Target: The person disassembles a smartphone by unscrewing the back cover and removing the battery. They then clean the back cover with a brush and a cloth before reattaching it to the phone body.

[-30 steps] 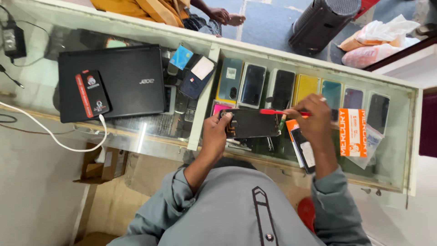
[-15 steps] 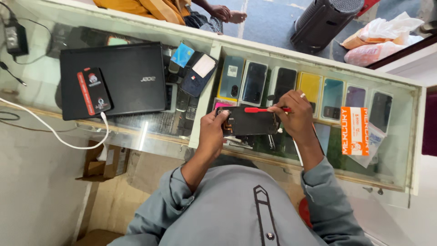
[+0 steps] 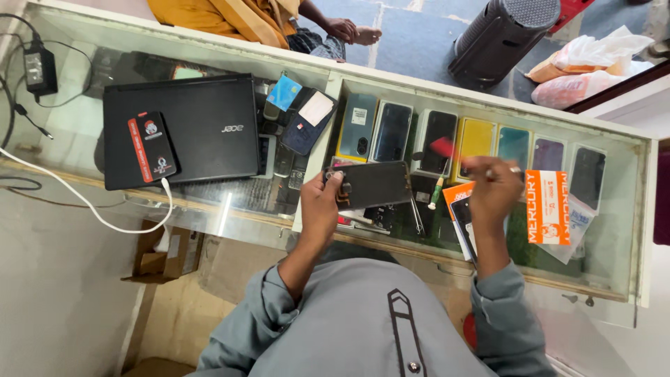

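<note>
On the counter, from largest to smallest:

Counter: long glass-topped display counter with a pale frame, running left to right across the view.
Laptop: closed black laptop, lying on the glass at far left.
Stool: dark ribbed cylindrical stool, on the floor beyond the counter, far right.
Display stock: row of phones and phone covers in grey, black, yellow and teal, under the glass at centre and right.
Phone in hand: dark rectangular phone with its back panel facing up, held flat just above the glass at centre, near the person.
Left hand: left hand, fingers wrapped round the left end of the phone, thumb pressed on top, pinching it firmly.
Right hand: right hand, closed round the handle of a tool, well right of the phone.
Tool: slim red-handled tool, blurred, pointing left from the right hand toward the phone; whether its tip touches cannot be told.
Packet: orange and white flat packet, on the glass just right of the right hand.
Black card: small black case with a red stripe, resting on the laptop lid.
Cable: white cable, trailing across the near left.
</note>
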`<state>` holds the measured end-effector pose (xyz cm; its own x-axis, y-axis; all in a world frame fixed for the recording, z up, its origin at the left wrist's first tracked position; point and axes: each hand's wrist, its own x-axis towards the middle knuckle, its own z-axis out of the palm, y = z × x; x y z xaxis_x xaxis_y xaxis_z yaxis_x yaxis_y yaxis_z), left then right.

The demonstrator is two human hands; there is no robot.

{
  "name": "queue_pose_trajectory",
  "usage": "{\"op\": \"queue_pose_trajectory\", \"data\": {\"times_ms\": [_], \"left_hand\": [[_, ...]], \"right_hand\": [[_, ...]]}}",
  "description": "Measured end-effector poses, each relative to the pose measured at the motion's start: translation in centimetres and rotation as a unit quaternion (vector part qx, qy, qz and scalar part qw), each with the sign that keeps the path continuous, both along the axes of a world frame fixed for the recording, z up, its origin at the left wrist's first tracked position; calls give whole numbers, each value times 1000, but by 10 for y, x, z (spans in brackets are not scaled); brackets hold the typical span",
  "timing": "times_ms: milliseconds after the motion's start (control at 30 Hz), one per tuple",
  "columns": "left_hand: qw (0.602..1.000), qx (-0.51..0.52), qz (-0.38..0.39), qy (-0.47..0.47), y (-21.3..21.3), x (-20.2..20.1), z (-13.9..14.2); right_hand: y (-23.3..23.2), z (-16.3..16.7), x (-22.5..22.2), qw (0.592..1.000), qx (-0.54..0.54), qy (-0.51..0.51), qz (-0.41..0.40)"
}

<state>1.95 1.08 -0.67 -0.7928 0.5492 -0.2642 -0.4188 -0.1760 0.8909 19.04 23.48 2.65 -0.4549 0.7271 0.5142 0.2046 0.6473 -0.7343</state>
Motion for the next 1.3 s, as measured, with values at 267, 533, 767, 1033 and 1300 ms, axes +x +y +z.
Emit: {"op": "queue_pose_trajectory", "data": {"times_ms": [267, 533, 767, 1033, 1300], "left_hand": [[998, 44, 10, -32, -2, -1, -7], [990, 70, -47, -115, -13, 2, 30], [954, 52, -243, -168, -27, -16, 59], [934, -10, -353, -62, -9, -7, 43], [943, 2, -306, -133, -8, 1, 24]], "right_hand": [[-64, -28, -5, 953, -288, -73, 54], [-71, -19, -21, 844, -516, 104, 103], [-58, -10, -7, 867, -471, 36, 160], [-65, -20, -15, 900, -370, -73, 219], [-41, -13, -3, 949, -253, -121, 142]]}}
